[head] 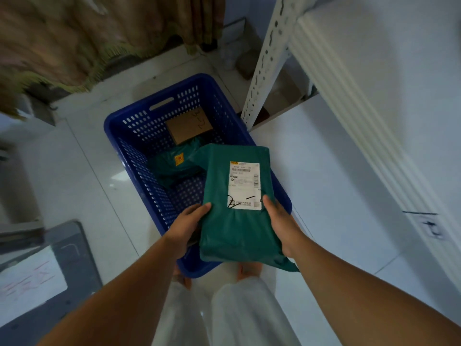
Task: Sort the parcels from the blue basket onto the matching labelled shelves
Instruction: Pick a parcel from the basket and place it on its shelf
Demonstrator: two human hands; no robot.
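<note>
I hold a green plastic mailer parcel [234, 233] with a white shipping label and black handwritten marks over the near right corner of the blue basket [119, 151]. My left hand [189, 228] grips its left edge and my right hand [282, 223] grips its right edge. Inside the basket lie another green mailer [174, 168] with an orange sticker and a brown cardboard box [187, 128] with handwriting on top. The white metal shelf [349, 71] stands to the right, with a handwritten label [429, 226] on its front edge.
The basket sits on a pale tiled floor. A perforated white shelf post [264, 61] rises just right of the basket's far corner. A grey bin with a paper sheet [37, 273] is at the lower left. Fringed cloth [62, 46] hangs at the upper left.
</note>
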